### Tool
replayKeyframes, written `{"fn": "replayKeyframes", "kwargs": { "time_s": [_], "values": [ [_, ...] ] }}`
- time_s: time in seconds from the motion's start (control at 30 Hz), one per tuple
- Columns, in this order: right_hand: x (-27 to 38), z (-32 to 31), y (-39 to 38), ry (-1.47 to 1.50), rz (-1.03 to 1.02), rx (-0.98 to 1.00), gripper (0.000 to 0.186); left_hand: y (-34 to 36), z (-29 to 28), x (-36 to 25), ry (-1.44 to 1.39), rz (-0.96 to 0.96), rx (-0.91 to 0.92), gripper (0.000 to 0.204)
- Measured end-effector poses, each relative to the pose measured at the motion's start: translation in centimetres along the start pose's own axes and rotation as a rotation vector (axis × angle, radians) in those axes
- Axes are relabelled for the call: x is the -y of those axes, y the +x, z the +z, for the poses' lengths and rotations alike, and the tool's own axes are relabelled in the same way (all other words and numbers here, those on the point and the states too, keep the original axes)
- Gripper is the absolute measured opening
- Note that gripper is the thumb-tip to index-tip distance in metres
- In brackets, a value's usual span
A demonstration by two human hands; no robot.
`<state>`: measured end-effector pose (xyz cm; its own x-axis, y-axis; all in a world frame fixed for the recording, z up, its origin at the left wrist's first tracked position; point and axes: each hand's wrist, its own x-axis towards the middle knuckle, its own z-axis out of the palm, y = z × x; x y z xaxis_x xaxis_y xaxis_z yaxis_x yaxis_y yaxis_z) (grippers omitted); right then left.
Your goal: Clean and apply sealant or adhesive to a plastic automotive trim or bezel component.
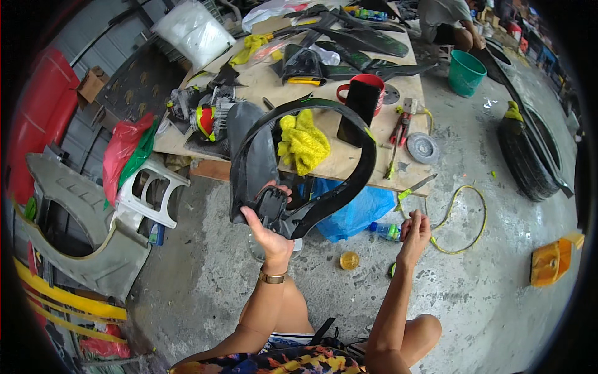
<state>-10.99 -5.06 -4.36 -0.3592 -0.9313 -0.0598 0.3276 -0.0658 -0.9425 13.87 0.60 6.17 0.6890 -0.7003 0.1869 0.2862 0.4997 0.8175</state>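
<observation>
Plainly, the left hand (272, 241) has its grip closed round the lower end of a black, glossy, loop-shaped plastic part (363, 167), thumb on the near side and fingertips showing behind. That part is held up in front of the near edge of the light wooden tabletop (408, 172), overlapping it from this view. The right hand (416, 235) is near the tabletop's near right corner, fingers curled in and thumb drawn close; whether its grip pinches anything slender, I cannot tell.

On the tabletop, seen through the loop, lies a bright yellow fluffy cloth (303, 143). Further right on it are a black rectangular phone (361, 107), a red mug (377, 90) partly behind that phone, and red-handled metal pliers (400, 129). A blue plastic bag (352, 215) hangs below the tabletop's near edge. A green plastic bucket (467, 73) stands on the floor to the tabletop's right.
</observation>
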Motion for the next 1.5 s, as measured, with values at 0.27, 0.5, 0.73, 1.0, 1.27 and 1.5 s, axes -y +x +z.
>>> {"fn": "replayKeyframes", "kwargs": {
  "time_s": [0.27,0.5,0.73,1.0,1.27,1.5],
  "values": [
    [1.0,0.5,1.8,-0.18,0.186,0.034,0.05,-0.3,0.7,0.3,0.036,-0.034,-0.018,0.076],
    [-0.8,1.8,2.8,-0.164,0.226,0.106,0.055,-0.2,0.3,0.5,0.055,-0.07,0.034,0.08],
    [-0.6,2.7,3.9,-0.19,0.233,0.106,0.05,-0.7,1.3,0.6,0.051,-0.088,-0.007,0.076],
    [3.0,3.2,1.8,-0.476,-0.414,-0.101,0.02,-0.2,0.1,-0.1,0.072,-0.01,-0.019,0.072],
    [3.1,9.9,9.7,-1.207,-0.552,0.154,0.026,-0.5,1.1,0.6,0.166,-0.013,0.029,0.07],
    [2.8,7.3,8.2,-0.817,-0.324,0.24,0.017,-0.2,1.1,0.3,0.181,0.002,-0.017,0.067]
  ]
}}
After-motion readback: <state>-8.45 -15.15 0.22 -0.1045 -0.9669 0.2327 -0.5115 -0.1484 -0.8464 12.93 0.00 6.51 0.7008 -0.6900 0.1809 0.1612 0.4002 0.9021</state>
